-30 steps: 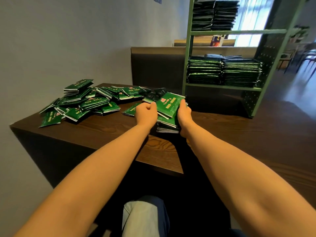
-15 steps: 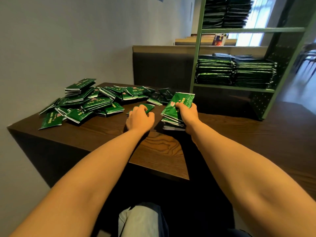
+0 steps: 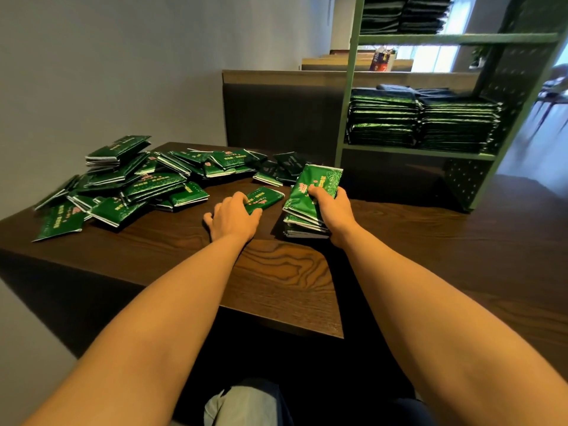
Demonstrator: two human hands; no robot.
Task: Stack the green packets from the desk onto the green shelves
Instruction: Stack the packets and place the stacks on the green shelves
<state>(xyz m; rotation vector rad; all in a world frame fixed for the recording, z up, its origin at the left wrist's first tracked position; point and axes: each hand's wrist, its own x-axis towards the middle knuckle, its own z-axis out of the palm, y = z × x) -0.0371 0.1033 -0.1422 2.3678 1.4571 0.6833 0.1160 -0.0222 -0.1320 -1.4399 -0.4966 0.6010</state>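
The right hand (image 3: pixel 331 208) grips a small stack (image 3: pixel 302 210) of green packets standing on the counter (image 3: pixel 276 272), its fingers (image 3: pixel 314 190) curled over the tilted top packet and closed around the pile's right side. Just beside it, the left hand (image 3: pixel 233 217) rests on a single packet (image 3: pixel 266 196) lying flat, fingers bent over its near end (thumb splayed toward the counter). A loose pile (image 3: pixel 123 182) lies further left; the green shelves (image 3: pixel 415 152) behind already carry shelved stacks (image 3: pixel 421 121).
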